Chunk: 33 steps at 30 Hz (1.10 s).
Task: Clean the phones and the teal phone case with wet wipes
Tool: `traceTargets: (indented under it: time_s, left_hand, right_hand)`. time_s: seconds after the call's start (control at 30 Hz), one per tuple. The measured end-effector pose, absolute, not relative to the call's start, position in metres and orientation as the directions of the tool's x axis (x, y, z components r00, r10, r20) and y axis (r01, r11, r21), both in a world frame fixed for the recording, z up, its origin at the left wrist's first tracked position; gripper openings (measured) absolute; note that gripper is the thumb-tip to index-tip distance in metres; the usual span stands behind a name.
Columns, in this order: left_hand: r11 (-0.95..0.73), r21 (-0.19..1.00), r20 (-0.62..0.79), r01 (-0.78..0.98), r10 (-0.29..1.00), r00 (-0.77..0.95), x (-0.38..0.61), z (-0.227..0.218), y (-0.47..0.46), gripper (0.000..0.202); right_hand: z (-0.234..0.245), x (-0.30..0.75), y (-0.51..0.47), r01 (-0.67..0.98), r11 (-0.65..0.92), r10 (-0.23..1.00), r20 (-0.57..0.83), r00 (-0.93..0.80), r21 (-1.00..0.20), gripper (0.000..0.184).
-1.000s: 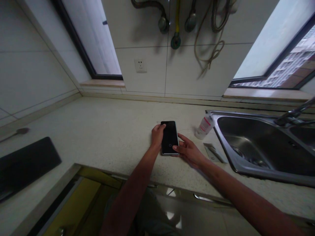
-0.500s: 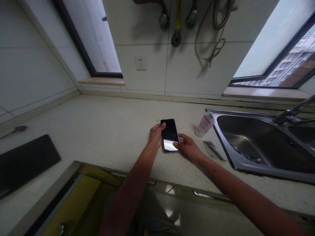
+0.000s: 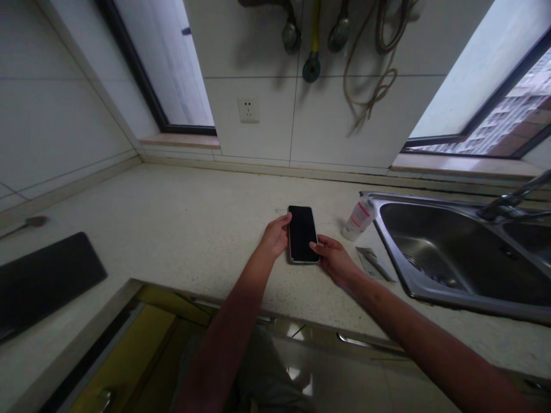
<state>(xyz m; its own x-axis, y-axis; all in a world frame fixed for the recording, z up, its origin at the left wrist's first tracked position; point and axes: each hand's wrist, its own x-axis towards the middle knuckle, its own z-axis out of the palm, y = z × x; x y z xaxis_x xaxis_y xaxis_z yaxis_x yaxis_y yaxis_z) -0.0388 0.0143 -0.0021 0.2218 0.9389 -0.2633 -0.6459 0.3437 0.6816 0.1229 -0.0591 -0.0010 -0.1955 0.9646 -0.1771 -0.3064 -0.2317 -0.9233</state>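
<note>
A smartphone (image 3: 302, 232) with a dark screen is held between both hands over the pale countertop (image 3: 206, 218). My left hand (image 3: 276, 236) grips its left edge, thumb near the upper left corner. Along the lower right side, my right hand (image 3: 336, 258) holds it with the thumb on the screen's edge and the fingers at the side, partly tucked beneath. To the right stands a clear plastic bottle (image 3: 360, 219) with a pink-and-white label, tilted in view. A small flat packet (image 3: 374, 265) lies in front of the bottle.
A steel sink (image 3: 400, 281) with a faucet (image 3: 512, 201) is set into the counter on the right. At the left lie a black flat panel (image 3: 47, 281) and a brush-like tool (image 3: 35, 221). A wall socket (image 3: 248, 110) and hanging hoses are behind.
The phone has shifted slightly right and turned a little in both hands. The bright reflection on its lower screen is gone, leaving the screen evenly dark.
</note>
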Motion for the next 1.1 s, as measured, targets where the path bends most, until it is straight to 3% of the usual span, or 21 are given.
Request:
traceTargets:
  time_s: [0.27,0.57,0.73,1.1]
  left_hand:
    - [0.239,0.775,-0.206,-0.586,0.971,0.123,-0.044,-0.005,0.016,0.028]
    - [0.123,0.847,-0.168,-0.516,0.985,-0.041,-0.034,-0.007,0.013,0.017]
    - [0.025,0.772,-0.165,-0.635,0.973,-0.163,-0.032,-0.006,0.015,0.016]
    - [0.041,0.662,-0.049,-0.749,0.999,0.012,-0.023,-0.001,0.008,0.033]
  right_hand:
    - [0.0,0.123,-0.059,-0.276,-0.257,0.957,-0.204,-0.206,-0.926,0.046]
    - [0.004,0.125,-0.062,-0.231,-0.302,0.93,-0.233,-0.284,-0.925,0.044]
    - [0.003,0.125,-0.062,-0.294,-0.333,0.922,-0.245,-0.299,-0.896,0.052]
    - [0.0,0.122,-0.064,-0.286,-0.248,0.968,-0.222,-0.121,-0.926,0.06]
